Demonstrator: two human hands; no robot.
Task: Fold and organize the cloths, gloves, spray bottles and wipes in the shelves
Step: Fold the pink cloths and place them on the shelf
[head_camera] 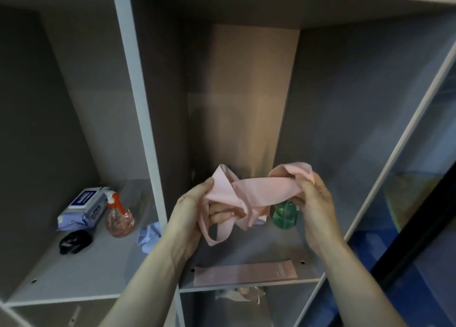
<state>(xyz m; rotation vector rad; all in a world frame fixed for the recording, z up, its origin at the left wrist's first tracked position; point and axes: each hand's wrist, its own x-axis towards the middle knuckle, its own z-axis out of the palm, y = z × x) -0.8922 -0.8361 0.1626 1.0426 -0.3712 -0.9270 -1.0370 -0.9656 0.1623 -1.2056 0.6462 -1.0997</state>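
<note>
Both hands are up in front of the middle shelf, holding a twisted pink cloth [249, 193] between them. The left hand [195, 210] grips one bunched end and the right hand [313, 200] pinches the other. A green spray bottle [283, 214] sits right behind the cloth. In the left compartment there's a pack of wipes [84, 207], an orange-topped spray bottle [118, 215] just beside it, a black glove [74, 241] in front and a crumpled light blue cloth [148, 235].
</note>
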